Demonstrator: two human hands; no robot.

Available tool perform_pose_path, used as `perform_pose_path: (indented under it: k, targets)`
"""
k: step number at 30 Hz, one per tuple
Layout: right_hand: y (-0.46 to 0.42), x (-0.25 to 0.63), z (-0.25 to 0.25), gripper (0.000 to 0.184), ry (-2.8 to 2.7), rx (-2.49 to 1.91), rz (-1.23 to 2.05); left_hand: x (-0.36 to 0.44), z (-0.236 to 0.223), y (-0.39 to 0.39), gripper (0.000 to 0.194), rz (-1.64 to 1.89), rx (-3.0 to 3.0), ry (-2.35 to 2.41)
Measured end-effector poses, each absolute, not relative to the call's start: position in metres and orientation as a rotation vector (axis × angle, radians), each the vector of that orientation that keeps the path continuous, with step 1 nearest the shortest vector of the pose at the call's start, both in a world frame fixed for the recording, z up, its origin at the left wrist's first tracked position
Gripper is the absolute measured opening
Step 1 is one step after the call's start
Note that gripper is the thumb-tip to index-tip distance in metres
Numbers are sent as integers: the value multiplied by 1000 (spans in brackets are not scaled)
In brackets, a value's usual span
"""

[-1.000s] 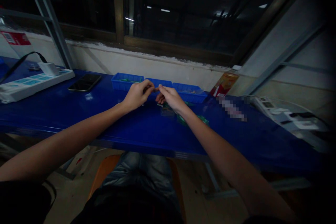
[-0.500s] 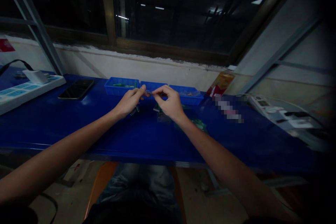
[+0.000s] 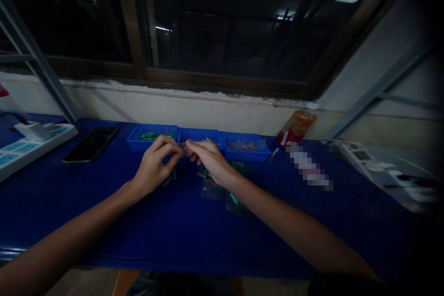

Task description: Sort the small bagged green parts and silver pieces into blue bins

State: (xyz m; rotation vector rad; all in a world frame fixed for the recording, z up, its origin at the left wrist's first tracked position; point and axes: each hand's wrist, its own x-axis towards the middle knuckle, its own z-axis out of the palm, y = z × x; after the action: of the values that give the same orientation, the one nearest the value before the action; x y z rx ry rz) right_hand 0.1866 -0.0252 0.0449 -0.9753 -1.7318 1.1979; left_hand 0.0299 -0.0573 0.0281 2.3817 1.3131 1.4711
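Note:
My left hand [image 3: 152, 165] and my right hand [image 3: 211, 159] meet in front of the blue bins, fingers closed. Between their fingertips is a small clear piece [image 3: 182, 146], too small and blurred to name. Both hands pinch at it. Below them on the blue table [image 3: 138, 226] lie small clear packets [image 3: 211, 189] and green packets [image 3: 236, 201], partly covered by my right forearm. A few slim, shiny pieces [image 3: 169, 178] rest under my left hand.
Behind the hands stand a blue bin [image 3: 133, 141] with green pieces, a middle bin [image 3: 197, 135] and a right bin [image 3: 239, 153] with small brownish parts. A phone [image 3: 90, 144] and power strip [image 3: 52, 135] lie left. A drink bottle [image 3: 297, 126] and white device [image 3: 378, 166] are right.
The view has tilted up, so the table sits lower in it. My left fingers have gone from a flatter hold to a raised pinch, and my right hand has turned its back upward.

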Motion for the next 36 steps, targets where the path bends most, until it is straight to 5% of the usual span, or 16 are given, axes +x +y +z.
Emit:
perform_pose_path:
  k: [5, 14, 21, 36]
  targets:
    - [-30, 203, 32, 17, -1764, -949, 1030, 40, 27, -58, 14, 1255, 2441, 1264]
    - [-40, 217, 8, 34, -2260, -636, 430, 44, 24, -73, 31, 900, 1604, 1288]
    - [-42, 216, 8, 46, -2186, -676, 508, 46, 22, -70, 22, 982, 1485, 1280]
    - [-40, 210, 7, 18, -1976, -848, 703, 35, 8, -63, 14, 1148, 2046, 1374]
